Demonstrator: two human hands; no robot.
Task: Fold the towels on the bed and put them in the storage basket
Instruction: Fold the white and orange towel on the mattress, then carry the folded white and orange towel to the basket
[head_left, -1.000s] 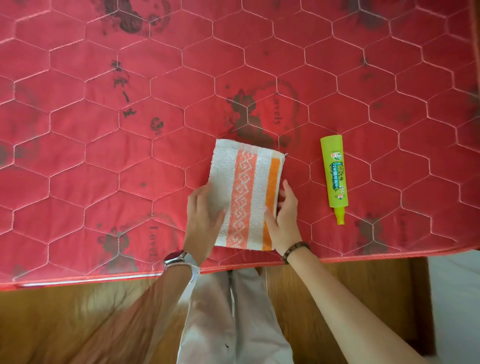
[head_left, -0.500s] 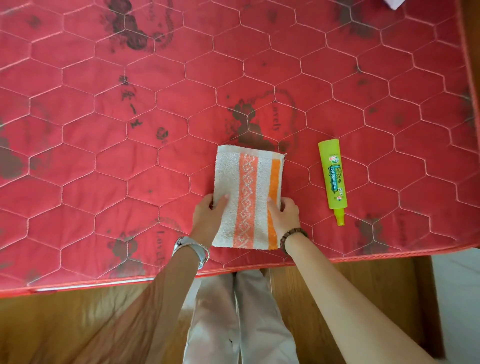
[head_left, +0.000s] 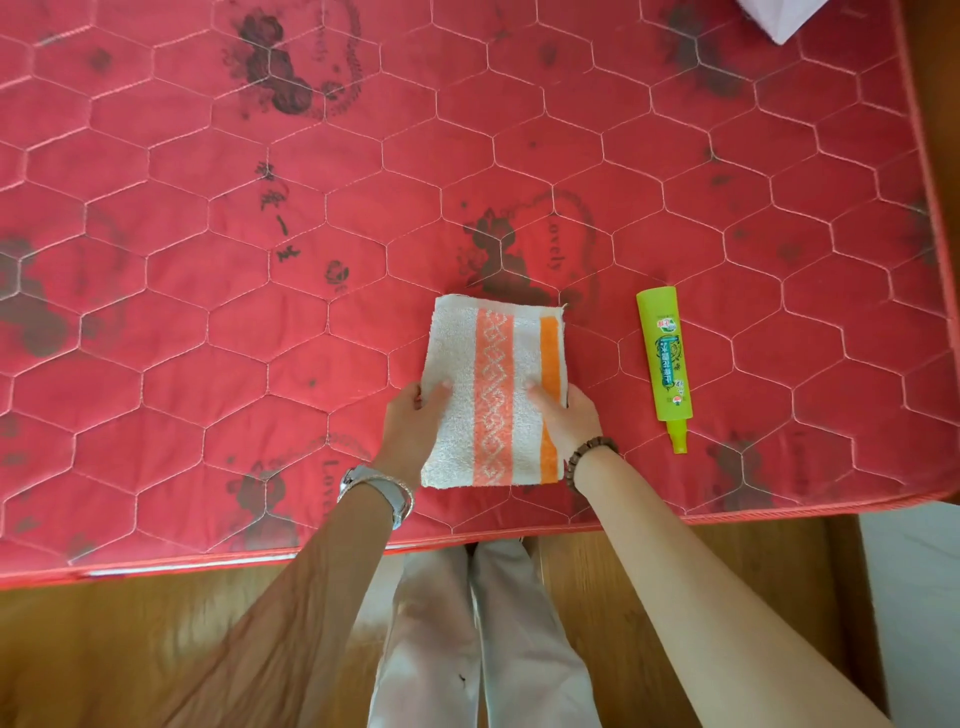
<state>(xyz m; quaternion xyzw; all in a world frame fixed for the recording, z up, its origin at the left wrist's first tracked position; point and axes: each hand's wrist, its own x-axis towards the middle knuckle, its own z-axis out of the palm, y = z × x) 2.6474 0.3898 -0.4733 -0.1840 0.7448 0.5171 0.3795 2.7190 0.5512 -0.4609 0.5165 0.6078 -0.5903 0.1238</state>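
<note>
A folded white towel (head_left: 493, 364) with an orange patterned band and an orange stripe lies on the red quilted bed (head_left: 260, 338) near its front edge. My left hand (head_left: 413, 426) holds the towel's left edge, thumb on top of the cloth. At the right edge my right hand (head_left: 569, 418) does the same, its thumb lying on the orange stripe. The fingers of both hands are hidden below the towel's sides. No storage basket is in view.
A lime-green tube (head_left: 665, 358) lies on the bed just right of the towel. A corner of white fabric (head_left: 779, 21) shows at the far right top. The bed's front edge runs above a wooden floor (head_left: 104, 649), where my legs stand.
Both hands have slid from the towel's lower part up to its side edges and taken hold there. The towel stays folded in the same place.
</note>
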